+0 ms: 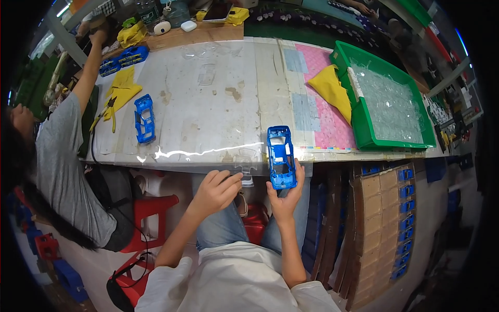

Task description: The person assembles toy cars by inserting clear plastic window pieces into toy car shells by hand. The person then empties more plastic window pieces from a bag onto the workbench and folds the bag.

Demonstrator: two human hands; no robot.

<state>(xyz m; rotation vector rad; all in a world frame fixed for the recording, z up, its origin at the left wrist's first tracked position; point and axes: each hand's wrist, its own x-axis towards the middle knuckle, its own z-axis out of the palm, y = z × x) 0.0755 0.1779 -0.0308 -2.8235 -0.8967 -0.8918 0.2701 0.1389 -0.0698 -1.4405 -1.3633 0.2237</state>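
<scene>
My right hand point(287, 200) grips a blue toy car body shell point(281, 156) by its near end, at the table's front edge. The shell has open window gaps, and its far end reaches over the tabletop. My left hand point(217, 191) is to the left, fingers bent and pinched together. At its fingertips is a small clear plastic part point(246, 167), hard to make out against the table edge. A second blue car body shell point(145, 119) lies on the table at the left. Beside it are yellow-handled pliers point(109, 112) on a yellow cloth point(123, 89).
A green bin point(366, 120) of clear plastic parts stands at the right, a yellow cloth point(332, 93) over its side. Cardboard trays point(377, 218) with blue shells stand below right. At the left sits another person point(73, 161), arm reaching forward. More blue shells point(125, 60) lie beyond.
</scene>
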